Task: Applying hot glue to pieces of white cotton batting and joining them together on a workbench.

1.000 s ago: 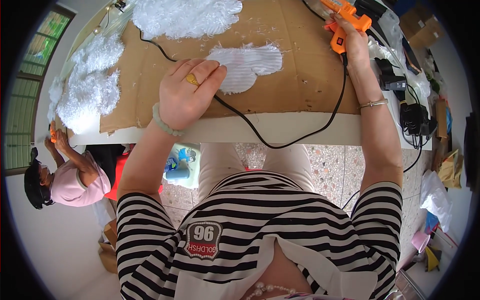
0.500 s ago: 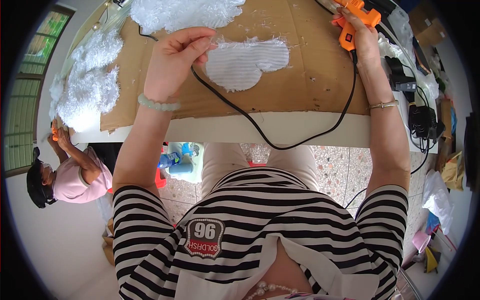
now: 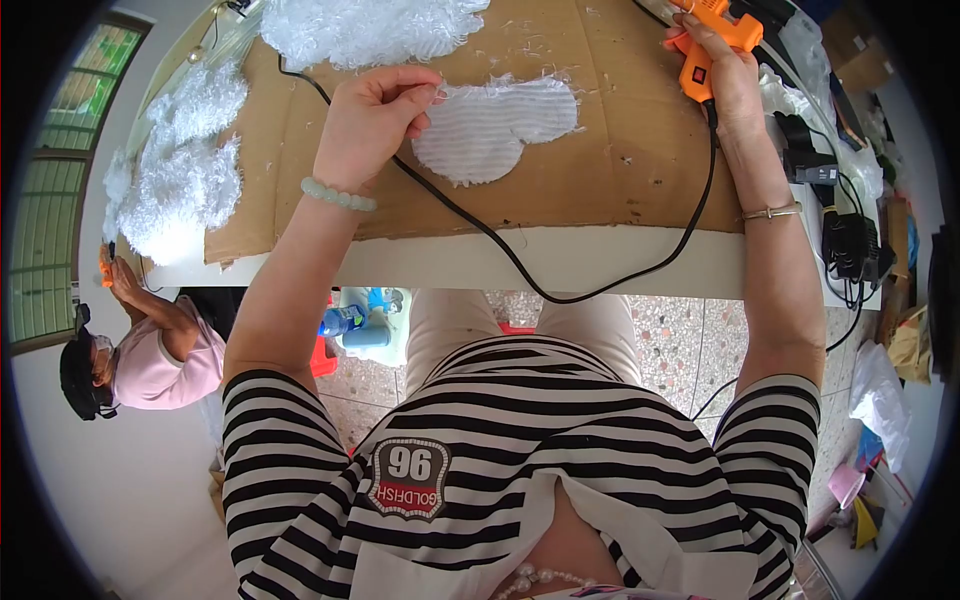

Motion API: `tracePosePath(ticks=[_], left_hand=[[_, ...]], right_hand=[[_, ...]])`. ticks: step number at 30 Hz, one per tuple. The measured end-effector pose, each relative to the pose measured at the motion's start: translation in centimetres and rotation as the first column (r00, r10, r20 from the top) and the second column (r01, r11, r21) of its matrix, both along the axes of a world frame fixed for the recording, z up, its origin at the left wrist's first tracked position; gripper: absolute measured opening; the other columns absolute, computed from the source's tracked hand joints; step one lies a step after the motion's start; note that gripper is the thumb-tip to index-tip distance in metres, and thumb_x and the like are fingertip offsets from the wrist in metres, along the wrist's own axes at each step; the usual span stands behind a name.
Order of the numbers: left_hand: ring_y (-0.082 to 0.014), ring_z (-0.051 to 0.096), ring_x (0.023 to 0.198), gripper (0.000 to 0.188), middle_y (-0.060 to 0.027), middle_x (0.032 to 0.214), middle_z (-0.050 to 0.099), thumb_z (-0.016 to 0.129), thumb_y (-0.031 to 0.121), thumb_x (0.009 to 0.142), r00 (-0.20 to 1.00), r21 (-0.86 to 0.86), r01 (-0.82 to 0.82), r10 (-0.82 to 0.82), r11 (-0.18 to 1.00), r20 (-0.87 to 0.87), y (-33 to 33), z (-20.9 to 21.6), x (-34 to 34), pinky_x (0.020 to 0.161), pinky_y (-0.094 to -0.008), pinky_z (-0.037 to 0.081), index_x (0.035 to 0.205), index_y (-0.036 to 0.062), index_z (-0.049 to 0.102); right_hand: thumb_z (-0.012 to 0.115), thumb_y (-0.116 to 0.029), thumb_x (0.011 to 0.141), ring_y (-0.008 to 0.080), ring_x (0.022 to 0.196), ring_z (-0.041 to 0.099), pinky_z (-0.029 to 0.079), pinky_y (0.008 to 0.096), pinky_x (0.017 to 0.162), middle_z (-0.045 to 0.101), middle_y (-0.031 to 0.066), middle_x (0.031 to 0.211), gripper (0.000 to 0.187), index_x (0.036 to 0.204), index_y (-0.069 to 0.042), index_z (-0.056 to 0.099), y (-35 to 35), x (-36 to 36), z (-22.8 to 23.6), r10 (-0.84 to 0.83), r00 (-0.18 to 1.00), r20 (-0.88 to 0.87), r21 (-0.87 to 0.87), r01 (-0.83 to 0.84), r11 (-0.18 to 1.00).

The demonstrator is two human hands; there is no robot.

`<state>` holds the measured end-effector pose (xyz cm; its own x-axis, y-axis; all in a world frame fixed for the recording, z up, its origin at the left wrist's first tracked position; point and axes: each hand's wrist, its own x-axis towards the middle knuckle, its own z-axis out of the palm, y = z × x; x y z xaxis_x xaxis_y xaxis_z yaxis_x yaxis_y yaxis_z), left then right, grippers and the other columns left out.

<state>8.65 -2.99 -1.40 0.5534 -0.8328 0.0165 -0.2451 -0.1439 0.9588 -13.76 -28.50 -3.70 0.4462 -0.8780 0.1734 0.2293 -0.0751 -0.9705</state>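
Observation:
My right hand (image 3: 728, 78) is wrapped around an orange glue gun (image 3: 697, 72) at the upper right, with its black cord (image 3: 540, 288) looping down to the left. My left hand (image 3: 378, 118) is closed in a pinch by the left edge of a white fuzzy fabric piece (image 3: 490, 130). That piece lies flat, its ribbed side up and its edges frayed. Faint pale wisps show at the pinching fingertips, too small to name. Whether the fingers touch the fabric, I cannot tell.
Brown cardboard (image 3: 600, 180) covers the white table (image 3: 620, 255). White shaggy material lies in piles at the back (image 3: 370, 30) and left (image 3: 185, 170). Black adapters and cables (image 3: 848, 240) sit at the right. A co-worker in pink (image 3: 170, 360) works at the far left, holding something orange.
My left hand has moved slightly right and nearer to me, still pinched. My right hand keeps the glue gun in almost the same place.

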Motion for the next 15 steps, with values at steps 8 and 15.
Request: tracePosePath(ticks=[8,15], left_hand=[[-0.0066,0.052,0.059,0.013,-0.0022,0.078,0.063,0.058,0.004,0.083,0.997,-0.029,-0.039,0.037,0.999,-0.061,-0.08,-0.15,-0.01,0.054,-0.0198,0.044,0.094,0.0001,0.065],[-0.0088,0.057,0.058,0.017,-0.0051,0.081,0.064,0.06,0.004,0.08,0.972,-0.008,-0.039,0.04,0.999,0.231,0.55,-0.66,-0.79,0.052,-0.0227,0.046,0.096,0.001,0.064]], right_hand=[[0.055,-0.014,0.087,0.0171,0.084,0.063,0.047,0.0247,0.081,0.065,0.0113,0.093,0.029,0.106,0.007,0.059,-0.18,-0.12,-0.14,0.037,0.999,-0.004,0.008,-0.037,0.999],[0.055,-0.013,0.087,0.0179,0.082,0.063,0.047,0.0252,0.08,0.065,0.0114,0.091,0.027,0.105,0.007,0.059,0.42,0.12,0.38,0.04,0.999,-0.004,0.001,-0.04,0.999]])
